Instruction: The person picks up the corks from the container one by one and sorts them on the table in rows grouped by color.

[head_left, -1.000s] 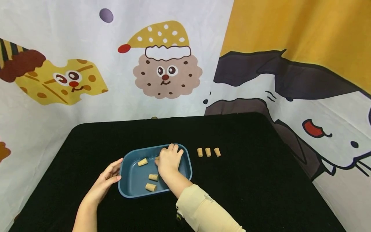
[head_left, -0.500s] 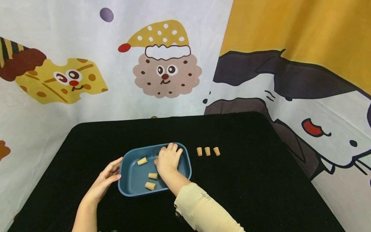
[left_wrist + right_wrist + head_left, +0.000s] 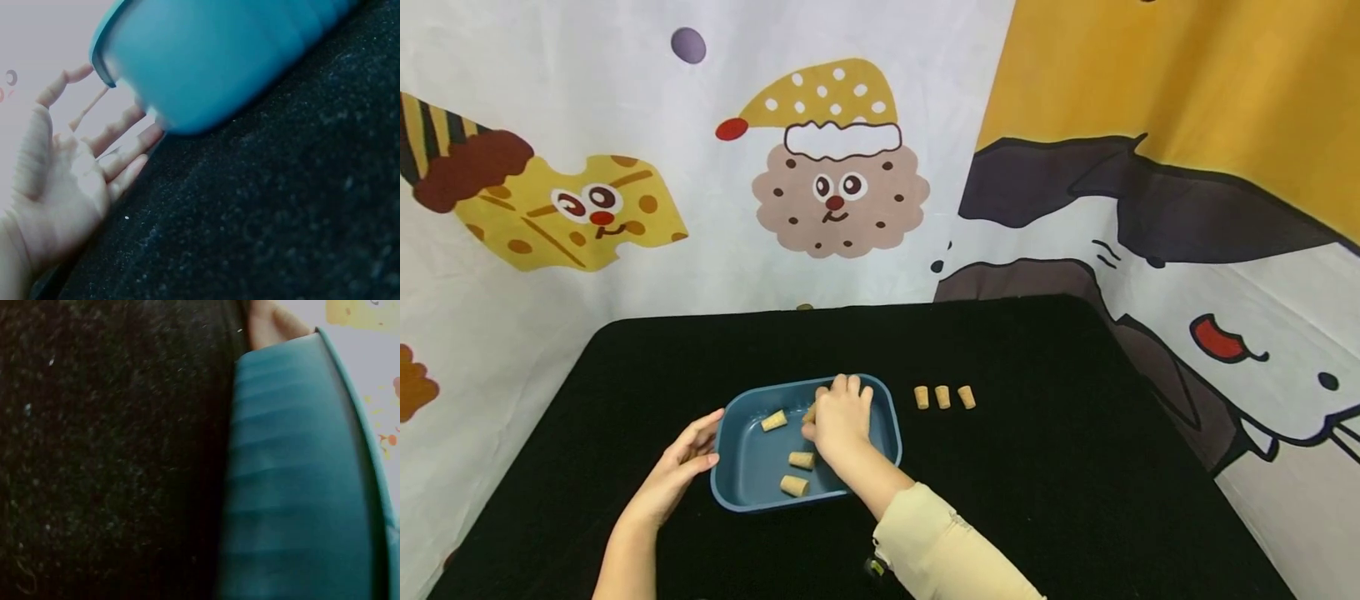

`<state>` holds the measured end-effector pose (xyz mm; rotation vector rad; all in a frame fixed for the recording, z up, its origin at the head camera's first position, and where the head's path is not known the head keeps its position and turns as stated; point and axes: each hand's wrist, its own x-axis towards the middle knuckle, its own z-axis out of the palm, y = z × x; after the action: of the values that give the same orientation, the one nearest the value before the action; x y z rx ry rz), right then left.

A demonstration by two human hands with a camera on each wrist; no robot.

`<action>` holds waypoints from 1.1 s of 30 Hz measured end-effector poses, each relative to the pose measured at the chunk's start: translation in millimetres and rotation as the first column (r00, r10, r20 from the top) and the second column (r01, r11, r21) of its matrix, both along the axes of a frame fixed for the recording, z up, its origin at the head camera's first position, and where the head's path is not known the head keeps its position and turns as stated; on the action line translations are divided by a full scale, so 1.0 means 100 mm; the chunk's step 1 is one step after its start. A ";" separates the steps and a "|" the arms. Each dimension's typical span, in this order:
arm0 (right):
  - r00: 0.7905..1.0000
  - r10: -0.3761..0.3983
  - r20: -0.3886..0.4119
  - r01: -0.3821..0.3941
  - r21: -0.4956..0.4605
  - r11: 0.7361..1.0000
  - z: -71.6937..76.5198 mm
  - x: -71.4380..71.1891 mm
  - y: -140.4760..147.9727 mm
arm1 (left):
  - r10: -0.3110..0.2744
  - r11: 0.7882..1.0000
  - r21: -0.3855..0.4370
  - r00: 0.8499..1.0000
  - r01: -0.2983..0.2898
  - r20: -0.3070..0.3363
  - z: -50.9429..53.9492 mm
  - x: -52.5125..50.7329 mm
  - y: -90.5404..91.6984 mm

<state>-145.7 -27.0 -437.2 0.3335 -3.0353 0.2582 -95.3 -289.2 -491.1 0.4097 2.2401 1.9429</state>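
A blue rectangular box (image 3: 752, 497) stands on the black-covered table. Inside it my right hand (image 3: 842, 417) pinches a cork (image 3: 809, 413) between thumb and fingers; part of that cork is hidden. Three other corks lie loose in the box: an upper one (image 3: 773, 421), a middle one (image 3: 801, 460) and a lower one (image 3: 794, 486). My left hand (image 3: 681, 458) touches the box's left end, with the thumb near the rim. In the left wrist view, the left hand's (image 3: 69, 181) extended fingers reach the outer wall of the box (image 3: 206, 62). The right wrist view shows only the box's ribbed side (image 3: 294, 475).
To the right of the box, three corks stand in a row: a left cork (image 3: 921, 397), a middle cork (image 3: 942, 397) and a right cork (image 3: 967, 397). A printed curtain (image 3: 700, 275) hangs behind and beside the black tabletop (image 3: 1037, 467).
The cork at my right fingertips now shows more and sits tilted. My left hand stays at the box's end. The whole head view has shifted slightly.
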 end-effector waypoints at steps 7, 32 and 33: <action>0.978 0.165 -0.125 -0.182 -0.136 0.974 0.20 0.15 0.13 | -0.017 1.000 0.016 1.000 0.018 -0.026 -0.01 -0.01 0.00; 0.775 0.466 -0.426 -0.576 -0.176 0.798 0.72 0.22 1.14 | -0.026 0.999 0.035 0.999 0.026 -0.019 -0.03 0.00 -0.02; 0.771 0.466 -0.434 -0.579 -0.171 0.797 0.72 0.20 1.19 | -0.028 0.999 0.038 0.999 0.029 -0.021 -0.03 0.00 -0.02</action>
<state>-125.7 92.4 -365.3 1.0800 -2.4104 0.5993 -95.4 -291.1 -494.1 0.4662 2.2002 1.9791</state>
